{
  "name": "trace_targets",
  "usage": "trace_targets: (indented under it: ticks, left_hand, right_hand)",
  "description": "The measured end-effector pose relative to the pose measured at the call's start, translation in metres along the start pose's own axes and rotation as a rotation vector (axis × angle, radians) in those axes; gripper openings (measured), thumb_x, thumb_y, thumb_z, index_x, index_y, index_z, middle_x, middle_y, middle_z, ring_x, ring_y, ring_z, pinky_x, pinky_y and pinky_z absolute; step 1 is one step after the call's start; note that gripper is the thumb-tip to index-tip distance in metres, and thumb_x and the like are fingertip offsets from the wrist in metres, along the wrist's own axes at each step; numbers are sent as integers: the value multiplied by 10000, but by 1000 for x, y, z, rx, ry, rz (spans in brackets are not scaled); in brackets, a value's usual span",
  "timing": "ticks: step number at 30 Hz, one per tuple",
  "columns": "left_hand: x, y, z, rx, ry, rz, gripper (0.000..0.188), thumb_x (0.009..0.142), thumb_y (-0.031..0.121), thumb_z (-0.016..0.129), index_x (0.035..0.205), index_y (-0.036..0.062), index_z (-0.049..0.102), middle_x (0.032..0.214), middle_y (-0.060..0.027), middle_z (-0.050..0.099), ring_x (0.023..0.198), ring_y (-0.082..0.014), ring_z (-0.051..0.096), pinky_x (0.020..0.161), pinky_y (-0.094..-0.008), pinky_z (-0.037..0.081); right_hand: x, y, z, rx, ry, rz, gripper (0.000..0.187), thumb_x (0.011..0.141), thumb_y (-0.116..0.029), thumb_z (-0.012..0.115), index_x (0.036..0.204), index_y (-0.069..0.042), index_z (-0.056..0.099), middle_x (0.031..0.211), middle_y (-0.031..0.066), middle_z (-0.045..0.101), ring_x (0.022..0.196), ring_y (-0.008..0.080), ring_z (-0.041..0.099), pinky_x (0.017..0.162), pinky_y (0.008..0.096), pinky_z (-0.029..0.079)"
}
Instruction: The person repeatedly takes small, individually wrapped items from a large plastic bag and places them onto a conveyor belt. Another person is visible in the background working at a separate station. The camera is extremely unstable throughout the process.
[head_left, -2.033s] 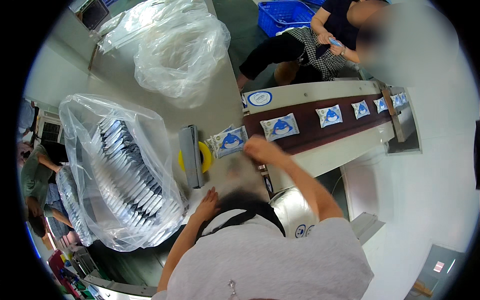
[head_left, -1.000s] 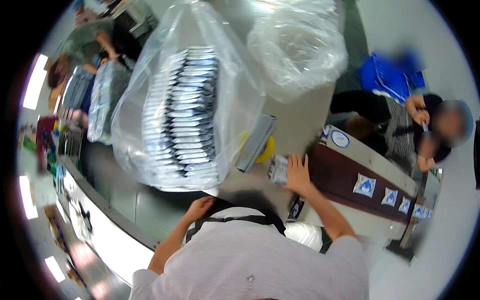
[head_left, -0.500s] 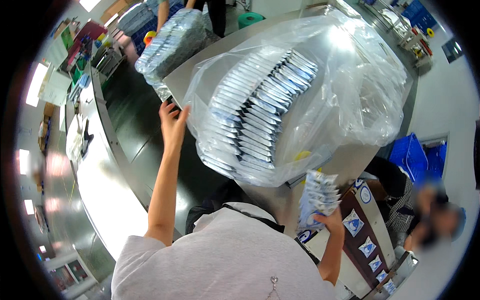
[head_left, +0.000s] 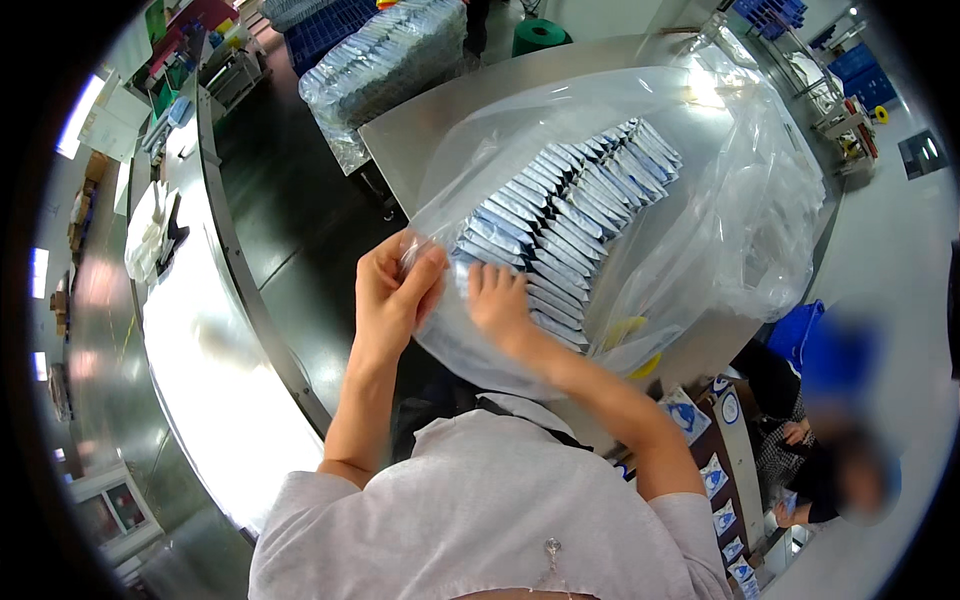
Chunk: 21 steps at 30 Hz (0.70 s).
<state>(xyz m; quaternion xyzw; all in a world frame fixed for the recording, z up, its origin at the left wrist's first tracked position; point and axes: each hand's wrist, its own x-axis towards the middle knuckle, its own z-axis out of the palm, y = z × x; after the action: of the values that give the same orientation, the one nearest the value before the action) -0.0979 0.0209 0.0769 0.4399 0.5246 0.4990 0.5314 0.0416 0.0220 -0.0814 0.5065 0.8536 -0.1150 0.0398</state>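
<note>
A large clear plastic bag lies spread on the metal table, with two curved rows of small white-and-blue sealed packets inside. My left hand pinches the bag's near-left edge between thumb and fingers. Inside the mouth of the bag, my right hand is closed over packets at the near end of the left row. Its fingers curl down onto them, and the hand hides most of what it grips.
Right of me runs a dark conveyor belt carrying single packets. Another person sits beside it. Bagged packets stand beyond the table's far-left corner, near a green roll. A long white counter curves along my left.
My right hand has brought a stack of packets from beside the conveyor into the bag. My left hand, formerly spread apart from the bag, has closed on its edge.
</note>
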Motion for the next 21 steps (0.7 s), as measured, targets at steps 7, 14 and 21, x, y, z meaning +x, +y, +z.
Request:
trace_targets:
  ticks: [7,14,21]
  left_hand:
    - [-8,-9,-6,13,163,52,178,917,159,596,785,44,561,536,28,464,399,-33,363,369,-194,233]
    - [3,-85,-59,-169,196,49,639,923,619,308,982,66,623,787,-66,627,663,-159,576,570,-267,432]
    - [9,-261,-107,136,197,-256,460,929,462,437,1040,53,616,850,-53,622,783,-173,576,680,-293,444]
  right_hand:
    - [-25,4,20,305,41,-181,761,895,-432,502,1453,-9,203,1498,234,205,1323,416,311,996,665,265]
    - [-55,23,37,450,439,-71,595,899,-384,536,1375,-76,354,1414,194,339,1247,366,411,1022,584,298]
    - [-212,98,62,718,1107,582,149,828,-87,589,945,-42,509,972,155,533,885,336,514,779,434,405]
